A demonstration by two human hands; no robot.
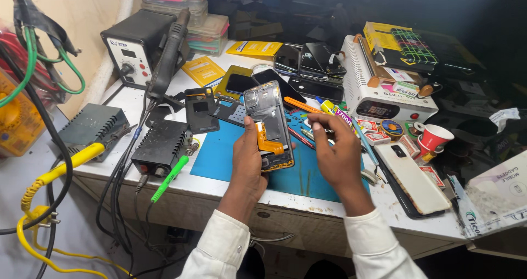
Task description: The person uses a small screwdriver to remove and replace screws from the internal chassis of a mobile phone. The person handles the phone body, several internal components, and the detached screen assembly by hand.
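Observation:
My left hand (247, 164) grips an opened smartphone (269, 122) with its back cover off, held upright above the blue work mat (219, 155). An orange flex cable (269, 139) crosses the phone's bare inside, and my left thumb rests on it. Just right of the phone, my right hand (335, 153) hovers with its fingers curled toward the table's small items; whether it grips anything is hidden.
Hot-air station (134, 46) and dark power boxes (159, 144) at left with yellow and green-handled tools. Loose phones (307, 62), a white heating machine (379, 92), red paper cups (433, 139), a white phone (411, 177) and boxes at right. Cables hang off the front-left edge.

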